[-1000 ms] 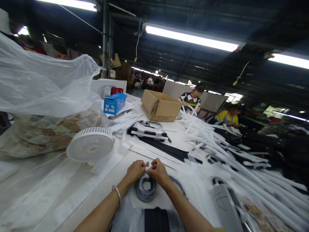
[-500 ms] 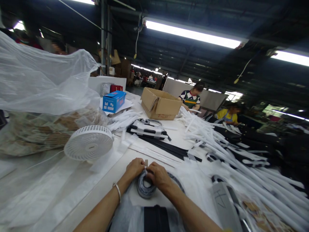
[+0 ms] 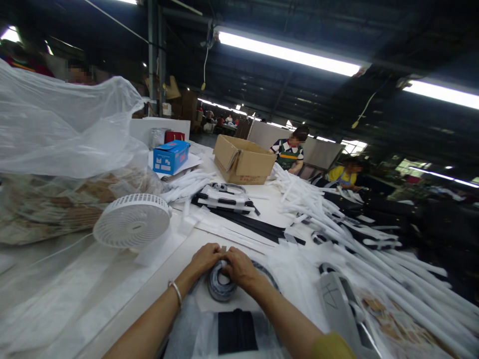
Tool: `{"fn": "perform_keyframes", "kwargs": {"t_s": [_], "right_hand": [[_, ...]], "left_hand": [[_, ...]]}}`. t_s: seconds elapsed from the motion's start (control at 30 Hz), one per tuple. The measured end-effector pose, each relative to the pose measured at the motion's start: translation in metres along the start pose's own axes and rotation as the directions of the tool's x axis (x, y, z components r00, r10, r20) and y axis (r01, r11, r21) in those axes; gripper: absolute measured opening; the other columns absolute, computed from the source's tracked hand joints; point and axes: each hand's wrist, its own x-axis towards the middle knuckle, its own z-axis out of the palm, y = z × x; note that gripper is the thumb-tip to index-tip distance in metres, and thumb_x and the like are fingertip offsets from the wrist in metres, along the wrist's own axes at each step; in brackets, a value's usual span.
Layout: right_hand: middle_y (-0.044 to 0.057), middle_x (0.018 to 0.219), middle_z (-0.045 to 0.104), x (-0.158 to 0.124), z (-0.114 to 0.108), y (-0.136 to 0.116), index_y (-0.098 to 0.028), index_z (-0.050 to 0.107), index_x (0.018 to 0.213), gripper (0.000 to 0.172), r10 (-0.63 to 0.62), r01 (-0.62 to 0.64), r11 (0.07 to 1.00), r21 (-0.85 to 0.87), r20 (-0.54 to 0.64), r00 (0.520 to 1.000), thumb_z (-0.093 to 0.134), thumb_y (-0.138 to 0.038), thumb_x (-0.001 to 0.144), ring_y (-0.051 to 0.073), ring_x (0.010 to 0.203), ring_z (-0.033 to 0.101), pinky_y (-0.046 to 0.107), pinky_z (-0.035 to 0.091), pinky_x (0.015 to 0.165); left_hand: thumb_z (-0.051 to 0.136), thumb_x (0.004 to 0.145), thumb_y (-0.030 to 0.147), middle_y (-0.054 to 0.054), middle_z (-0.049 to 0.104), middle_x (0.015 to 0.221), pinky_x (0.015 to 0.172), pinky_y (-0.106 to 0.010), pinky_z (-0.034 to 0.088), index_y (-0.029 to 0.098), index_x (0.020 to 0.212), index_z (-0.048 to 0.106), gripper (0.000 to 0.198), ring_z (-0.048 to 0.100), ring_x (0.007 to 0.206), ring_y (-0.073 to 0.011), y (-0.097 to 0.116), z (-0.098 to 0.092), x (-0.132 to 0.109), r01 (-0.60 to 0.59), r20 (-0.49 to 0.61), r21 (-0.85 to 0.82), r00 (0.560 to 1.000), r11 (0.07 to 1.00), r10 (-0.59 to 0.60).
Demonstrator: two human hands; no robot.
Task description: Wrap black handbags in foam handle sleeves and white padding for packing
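The left hand and right hand are closed, pinching a small strip at the top of a coil of dark webbing on the white table. Nearby, a grey panel bears handwritten marks; the blue box has unreadable print.

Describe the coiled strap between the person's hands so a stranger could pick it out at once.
On the white worktable, below the cardboard box, find the left hand and right hand. The dark coiled strap sits between them, a round roll among long straight strips.
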Motion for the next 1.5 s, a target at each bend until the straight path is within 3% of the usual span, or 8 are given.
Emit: {"fn": "perform_keyframes", "kwargs": {"t_s": [0.27, 0.43, 0.53, 0.73, 0.93, 1.13, 1.27, 1.5], "right_hand": [[0.004, 0.082, 0.073, 0.002, 0.005, 0.005, -0.023, 0.074, 0.080, 0.011, 0.171, -0.159, 0.980, 0.117, -0.098, 0.980, 0.076, -0.027, 0.070, 0.019, 0.078, 0.065, 0.025, 0.042, 0.069], [0.005, 0.085, 0.072, 0.002, 0.007, 0.008, -0.019, 0.069, 0.089, 0.033, 0.247, -0.222, 0.960, 0.168, -0.141, 0.959, 0.082, -0.031, 0.061, 0.021, 0.077, 0.063, 0.027, 0.040, 0.065], [0.003, 0.099, 0.072, 0.001, 0.007, 0.012, -0.022, 0.065, 0.108, 0.052, 0.211, -0.180, 0.961, 0.210, -0.135, 0.968, 0.082, -0.028, 0.059, 0.019, 0.080, 0.064, 0.027, 0.043, 0.068], [-0.002, 0.086, 0.075, 0.002, 0.002, 0.021, -0.025, 0.075, 0.089, 0.015, 0.115, -0.088, 0.957, 0.278, -0.081, 0.990, 0.065, -0.022, 0.077, 0.016, 0.078, 0.068, 0.025, 0.049, 0.070], [0.003, 0.087, 0.073, -0.001, 0.012, 0.006, -0.023, 0.071, 0.087, 0.016, 0.158, -0.131, 0.982, 0.139, -0.203, 0.966, 0.057, -0.016, 0.081, 0.019, 0.083, 0.066, 0.028, 0.046, 0.074], [0.008, 0.094, 0.068, -0.014, 0.017, 0.000, -0.020, 0.068, 0.087, 0.014, -0.009, 0.011, 1.000, 0.013, -0.179, 0.984, 0.055, -0.015, 0.086, 0.021, 0.093, 0.061, 0.029, 0.043, 0.082], [0.003, 0.098, 0.069, -0.018, 0.010, 0.007, -0.023, 0.070, 0.093, 0.017, -0.116, 0.122, 0.992, 0.039, -0.127, 0.985, 0.053, -0.020, 0.092, 0.015, 0.096, 0.061, 0.025, 0.043, 0.089], [0.004, 0.087, 0.068, -0.007, 0.016, 0.013, -0.019, 0.069, 0.086, 0.013, -0.003, 0.011, 0.999, 0.048, -0.167, 0.986, 0.058, -0.012, 0.083, 0.017, 0.084, 0.062, 0.027, 0.045, 0.079]], "left_hand": [[0.062, 0.075, 0.040, 0.001, 0.067, 0.080, 0.067, -0.024, 0.042, 0.018, 0.084, 0.063, 0.023, 0.059, 0.078, -0.0174, -0.004, -0.007, -0.015, -0.203, 0.042, -0.083, 0.977, 0.976, 0.207], [0.063, 0.075, 0.035, 0.002, 0.068, 0.084, 0.067, -0.024, 0.040, 0.021, 0.090, 0.061, 0.021, 0.059, 0.077, -0.0168, -0.008, -0.001, -0.024, -0.229, -0.007, -0.062, 0.973, 0.971, 0.229], [0.059, 0.072, 0.023, 0.002, 0.069, 0.088, 0.071, -0.025, 0.040, 0.023, 0.089, 0.061, 0.017, 0.060, 0.080, -0.0170, -0.008, 0.004, -0.025, -0.212, -0.048, -0.028, 0.976, 0.977, 0.211], [0.057, 0.071, 0.021, 0.002, 0.070, 0.087, 0.072, -0.024, 0.040, 0.024, 0.089, 0.061, 0.018, 0.061, 0.082, -0.0178, -0.007, 0.006, -0.027, -0.182, -0.085, 0.005, 0.980, 0.983, 0.181], [0.057, 0.072, 0.021, 0.002, 0.070, 0.087, 0.071, -0.024, 0.040, 0.025, 0.091, 0.061, 0.020, 0.063, 0.084, -0.0184, -0.002, 0.003, -0.031, -0.161, -0.105, 0.012, 0.981, 0.987, 0.161], [0.054, 0.075, 0.019, 0.003, 0.070, 0.084, 0.073, -0.023, 0.041, 0.026, 0.092, 0.061, 0.020, 0.063, 0.083, -0.0173, 0.000, 0.003, -0.034, -0.157, -0.115, 0.007, 0.981, 0.988, 0.156], [0.053, 0.075, 0.020, 0.003, 0.069, 0.086, 0.073, -0.023, 0.041, 0.026, 0.091, 0.062, 0.019, 0.063, 0.082, -0.0168, -0.002, 0.004, -0.032, -0.164, -0.117, 0.000, 0.980, 0.987, 0.163], [0.055, 0.072, 0.018, 0.002, 0.071, 0.091, 0.075, -0.023, 0.042, 0.025, 0.092, 0.062, 0.022, 0.064, 0.088, -0.0176, -0.004, 0.003, -0.032, -0.194, -0.077, 0.006, 0.978, 0.981, 0.194]]}}
